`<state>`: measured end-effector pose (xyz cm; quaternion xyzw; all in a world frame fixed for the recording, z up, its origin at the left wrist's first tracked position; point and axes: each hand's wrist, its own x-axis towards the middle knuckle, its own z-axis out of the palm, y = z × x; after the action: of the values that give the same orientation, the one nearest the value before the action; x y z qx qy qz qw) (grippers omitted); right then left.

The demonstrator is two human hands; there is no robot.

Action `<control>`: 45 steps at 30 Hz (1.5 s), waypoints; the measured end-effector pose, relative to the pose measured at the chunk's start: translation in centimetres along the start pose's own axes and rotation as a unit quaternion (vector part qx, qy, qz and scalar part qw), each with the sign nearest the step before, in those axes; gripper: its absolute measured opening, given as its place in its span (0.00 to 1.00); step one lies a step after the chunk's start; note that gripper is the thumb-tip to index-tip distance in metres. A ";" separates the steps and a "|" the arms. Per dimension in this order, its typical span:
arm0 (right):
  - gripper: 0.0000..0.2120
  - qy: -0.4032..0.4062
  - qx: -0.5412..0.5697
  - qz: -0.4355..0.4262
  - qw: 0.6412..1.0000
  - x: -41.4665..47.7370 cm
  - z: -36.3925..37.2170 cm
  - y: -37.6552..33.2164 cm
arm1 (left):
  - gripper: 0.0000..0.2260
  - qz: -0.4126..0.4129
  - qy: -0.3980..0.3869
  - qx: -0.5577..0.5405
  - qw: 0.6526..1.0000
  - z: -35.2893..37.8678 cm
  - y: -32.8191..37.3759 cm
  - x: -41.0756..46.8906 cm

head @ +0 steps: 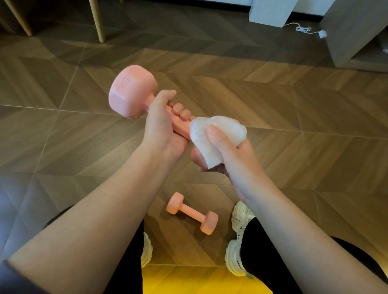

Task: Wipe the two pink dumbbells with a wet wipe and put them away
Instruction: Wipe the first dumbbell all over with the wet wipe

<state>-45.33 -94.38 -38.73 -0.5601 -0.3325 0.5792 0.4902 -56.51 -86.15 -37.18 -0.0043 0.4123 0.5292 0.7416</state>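
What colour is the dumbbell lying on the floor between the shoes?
Pink, a soft salmon shade, plain all over. The dumbbell shows best in the head view.

Near head of dumbbell (133,93) hidden under wipe (211,134) and right hand (230,157), mark (126,80) on far head unreadable, wooden legs (97,16) cut by top edge

The left hand (160,125) grips the handle of a pink hexagonal-headed dumbbell (133,93) held above the wood-patterned tile floor (299,151). One head points away to the left. The other, nearer and to the right, is wrapped in a white crumpled wet wipe (211,136) that the right hand (230,157) clasps round it.

Below the hands, a second pink hexagonal-headed dumbbell (191,213) lies on the floor between two white chunky sneakers, nearer the right sneaker (235,255) than the left sneaker (147,251).

Far behind stand pale wooden furniture legs (96,13) on the left and a white rectangular block (272,10) to their right. A white coiled cord (305,30) lies on the floor beside the block, and a grey cabinet (353,31) stands furthest right.
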 end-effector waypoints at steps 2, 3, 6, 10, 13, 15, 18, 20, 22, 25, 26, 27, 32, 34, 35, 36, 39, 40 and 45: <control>0.13 -0.027 -0.006 0.002 1.000 0.2 -0.3 0.0 | 0.14 0.008 -0.001 -0.005 1.000 -0.1 0.1 0.1; 0.13 -0.052 -0.004 0.000 0.999 0.3 -0.6 0.0 | 0.14 0.013 -0.002 -0.008 1.000 -0.1 0.3 0.1; 0.21 -0.136 0.012 -0.009 0.991 0.3 -1.4 -0.3 | 0.16 0.019 0.005 -0.026 0.999 -0.3 0.9 0.4; 0.39 -0.108 -0.058 0.010 0.992 0.5 -0.8 0.2 | 0.16 0.018 0.019 -0.038 0.999 -0.6 1.0 0.5; 0.26 -0.102 -0.069 -0.004 0.992 0.8 -0.2 -0.2 | 0.16 0.018 0.013 -0.035 0.999 -0.3 0.6 0.2; 0.06 -0.108 -0.039 -0.020 0.993 0.6 -0.1 -0.8 | 0.16 0.018 0.005 -0.031 0.999 -0.1 0.3 0.1; 0.08 -0.088 -0.008 0.003 0.996 0.6 -0.7 -0.6 | 0.15 0.008 0.004 -0.032 0.999 -0.1 0.0 0.2; 0.12 -0.106 -0.003 0.001 0.994 0.7 -1.0 -0.4 | 0.15 0.002 0.012 -0.033 0.999 -0.3 0.1 0.4; 0.15 -0.139 0.005 -0.013 0.990 0.6 -1.2 -0.4 | 0.14 0.003 0.020 -0.034 0.999 -0.5 0.3 0.4; 0.26 -0.137 0.005 -0.027 0.990 0.4 -1.3 -0.3 | 0.13 0.000 0.034 -0.042 0.999 -0.6 0.6 0.2; 0.27 -0.124 -0.007 -0.035 0.992 0.3 -1.1 -0.2 | 0.13 0.001 0.036 -0.043 0.998 -0.6 0.7 0.2; 0.27 -0.106 -0.018 -0.039 0.993 0.2 -0.9 -0.2 | 0.13 0.002 0.037 -0.041 0.998 -0.6 0.7 0.2; 0.24 -0.028 -0.003 -0.018 0.999 0.4 0.1 -0.4 | 0.14 0.019 0.010 -0.016 1.000 -0.4 0.8 0.0; 0.25 -0.029 -0.015 0.020 0.999 0.5 -0.1 -0.4 | 0.15 0.024 -0.004 -0.013 1.000 -0.2 0.8 -0.2; 0.26 -0.044 -0.017 0.048 0.998 0.5 -0.3 -0.5 | 0.15 0.025 -0.007 -0.017 1.000 -0.2 0.8 -0.3; 0.26 -0.065 -0.009 0.074 0.995 0.4 -0.5 -0.6 | 0.15 0.025 -0.007 -0.022 0.999 -0.2 0.8 -0.4; 0.22 -0.114 0.022 0.078 0.990 -0.1 -1.2 -0.6 | 0.14 0.026 -0.002 -0.018 1.000 -0.5 0.8 -0.3; 0.22 -0.125 0.020 0.072 0.989 -0.3 -1.3 -0.7 | 0.14 0.024 0.000 -0.018 1.000 -0.7 0.8 -0.2; 0.25 -0.112 -0.009 0.057 0.992 -0.4 -0.8 -0.5 | 0.14 0.014 0.010 -0.024 1.000 -1.0 0.8 -0.1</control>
<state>-44.53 -94.74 -38.24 -0.5142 -0.3578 0.6620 0.4116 -57.76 -86.28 -37.39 -0.0216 0.4064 0.5490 0.7300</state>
